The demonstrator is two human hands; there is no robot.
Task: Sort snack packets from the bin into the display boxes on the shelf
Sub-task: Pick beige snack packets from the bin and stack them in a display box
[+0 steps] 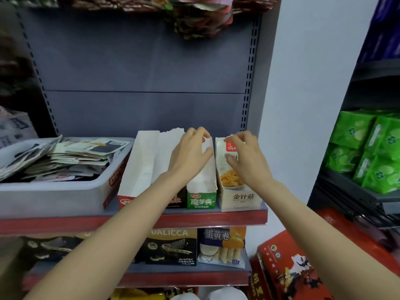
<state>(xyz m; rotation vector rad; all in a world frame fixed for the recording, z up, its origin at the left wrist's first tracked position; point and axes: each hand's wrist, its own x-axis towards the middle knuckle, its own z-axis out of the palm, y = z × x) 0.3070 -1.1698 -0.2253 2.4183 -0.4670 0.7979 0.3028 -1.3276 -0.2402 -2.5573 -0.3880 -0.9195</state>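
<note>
A grey bin [65,191] full of several snack packets [75,156] sits on the left of the shelf. To its right stand display boxes: a red-fronted white box [138,165], a dark box mostly hidden by my arm, a green-fronted box [202,191] and a cream box with a mushroom picture [233,187]. My left hand [190,152] grips the top back flap of the green-fronted box. My right hand [244,156] pinches the top edge of the cream box. No packet shows in either hand.
The grey shelf back panel [147,83] rises behind the boxes. A red shelf lip [216,219] runs along the front. Below are wafer and egg-roll packs [220,247]. Green packs [372,152] fill the rack at right, red gift boxes [287,271] stand lower right.
</note>
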